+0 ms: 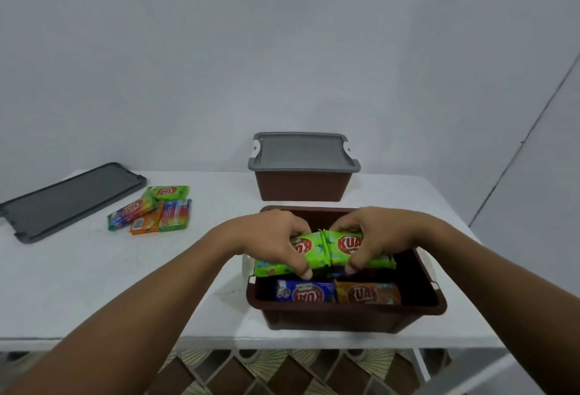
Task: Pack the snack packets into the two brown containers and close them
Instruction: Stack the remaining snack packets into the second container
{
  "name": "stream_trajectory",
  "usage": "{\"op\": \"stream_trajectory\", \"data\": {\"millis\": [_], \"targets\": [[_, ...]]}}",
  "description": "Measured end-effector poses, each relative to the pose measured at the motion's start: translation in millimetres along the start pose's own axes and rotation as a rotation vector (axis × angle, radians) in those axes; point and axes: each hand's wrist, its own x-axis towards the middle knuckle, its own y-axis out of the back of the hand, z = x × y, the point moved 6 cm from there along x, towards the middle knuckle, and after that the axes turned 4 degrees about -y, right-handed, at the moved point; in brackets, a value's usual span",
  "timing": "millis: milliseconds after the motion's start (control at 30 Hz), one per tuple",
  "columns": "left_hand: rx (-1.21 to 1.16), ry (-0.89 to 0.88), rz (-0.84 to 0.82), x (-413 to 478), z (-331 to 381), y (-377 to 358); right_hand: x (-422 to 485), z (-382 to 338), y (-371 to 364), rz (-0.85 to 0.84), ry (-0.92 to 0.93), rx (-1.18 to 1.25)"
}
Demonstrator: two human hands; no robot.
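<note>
- Over the open brown container (329, 319), two packets are held side by side, touching at their ends: the left green packet (302, 247) is gripped by the left hand (276, 237), the right green packet (348, 245) by the right hand (373, 234).
- On each hand the fingers are curled over the far edge of its packet and the thumb is pressed to the near edge; both forearms are stretched forward from the near side of this container, wrists bent down.
- Inside this container, along its near wall, a blue packet (306, 292) and an orange packet (367, 294) are laid flat, end to end.
- Just behind it, the second brown container (303, 187) is seen with its grey lid (303, 151) fitted; that half is judged done.
- Well to the left of the open container, a heap of packets (157, 211) is left on the white table (94, 284), with the loose dark lid (72, 200) beyond it.
- Left to do, by this judgement: the green pair set down, the heap packed, the loose lid pressed on.
</note>
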Motion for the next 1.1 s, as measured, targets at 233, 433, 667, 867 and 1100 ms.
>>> {"op": "stream_trajectory", "data": {"millis": [233,433,667,867,1100], "targets": [[0.177,0.036,-0.153,21.5,7.1,-41.1,1.1,27.6,-34.0,-0.086,-0.026,-0.147],[0.197,0.093,-0.249,33.5,5.1,-56.1,3.9,39.5,-54.5,-0.169,-0.045,-0.187],[0.191,0.167,-0.440,38.4,2.0,-61.0,10.4,45.3,-56.4,-0.219,-0.024,-0.167],[0.114,0.212,-0.495,40.0,-2.5,-61.5,16.2,52.6,-55.0,-0.318,-0.039,-0.072],[0.190,0.233,-0.592,42.8,-7.4,-66.9,24.2,55.2,-64.4,-0.442,-0.083,-0.208]]}}
